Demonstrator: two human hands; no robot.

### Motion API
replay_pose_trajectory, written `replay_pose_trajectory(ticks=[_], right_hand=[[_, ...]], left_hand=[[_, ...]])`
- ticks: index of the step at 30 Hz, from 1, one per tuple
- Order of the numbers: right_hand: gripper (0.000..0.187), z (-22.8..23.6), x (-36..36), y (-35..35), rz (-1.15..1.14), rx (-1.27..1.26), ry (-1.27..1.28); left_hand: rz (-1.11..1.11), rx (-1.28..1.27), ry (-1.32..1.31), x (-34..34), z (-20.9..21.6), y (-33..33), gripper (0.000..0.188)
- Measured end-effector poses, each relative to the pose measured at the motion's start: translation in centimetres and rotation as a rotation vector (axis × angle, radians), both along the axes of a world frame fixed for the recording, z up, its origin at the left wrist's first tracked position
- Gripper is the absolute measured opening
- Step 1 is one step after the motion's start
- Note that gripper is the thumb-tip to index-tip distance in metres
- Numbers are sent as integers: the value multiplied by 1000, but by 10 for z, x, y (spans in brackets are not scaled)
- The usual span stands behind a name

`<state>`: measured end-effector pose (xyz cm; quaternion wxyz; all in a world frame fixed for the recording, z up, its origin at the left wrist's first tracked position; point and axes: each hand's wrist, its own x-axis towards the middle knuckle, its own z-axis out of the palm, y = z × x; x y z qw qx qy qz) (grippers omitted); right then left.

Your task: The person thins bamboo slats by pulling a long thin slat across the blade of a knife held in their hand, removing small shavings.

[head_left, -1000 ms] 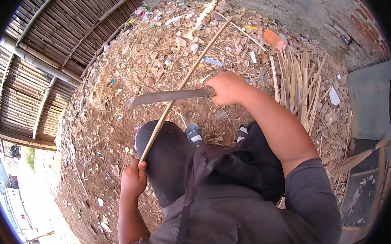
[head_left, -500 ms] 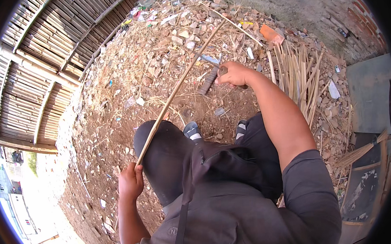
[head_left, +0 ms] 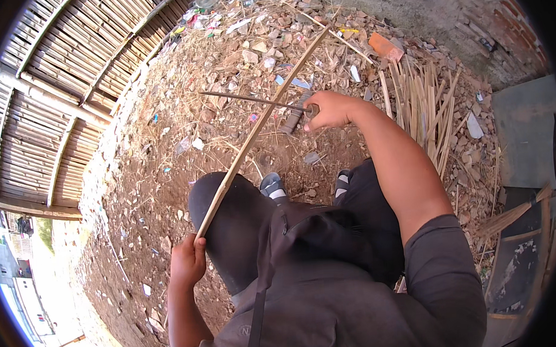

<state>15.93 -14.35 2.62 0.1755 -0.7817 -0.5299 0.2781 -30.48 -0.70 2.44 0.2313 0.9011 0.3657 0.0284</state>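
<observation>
Bamboo strip [head_left: 259,121], long, thin and likely light but whippy, slants up across the rubble [head_left: 163,135], its near end clenched in the left hand [head_left: 188,263], while the right hand [head_left: 331,108] grips a long knife [head_left: 249,99] against it.

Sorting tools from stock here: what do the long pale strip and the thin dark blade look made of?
Long pale strip: probably split bamboo, tan, matte, fibrous. Thin dark blade: likely metal, dull grey, held edge-on in the right hand. Left hand grips the strip's lower end.

Blade [head_left: 249,99] now edge-on across strip [head_left: 257,127]
</observation>
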Motion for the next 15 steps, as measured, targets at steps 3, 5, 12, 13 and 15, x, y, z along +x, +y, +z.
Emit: replay_pose_trajectory(ticks=[3, 5, 12, 13, 15], right_hand=[[45, -18, 7, 13, 37, 36, -54], [45, -9, -16, 19, -20, 67, -103], [36, -23, 21, 3, -174, 57, -67], [36, -24, 21, 0, -177, 22, -116], [35, -20, 11, 4, -254, 113, -85]], left_hand=[[13, 43, 4, 2, 2, 3, 34], [21, 33, 3, 0, 2, 2, 34], [27, 76, 57, 4, 6, -3, 33], [34, 103, 102, 2, 8, -4, 32], [38, 94, 64, -2, 1, -2, 32]])
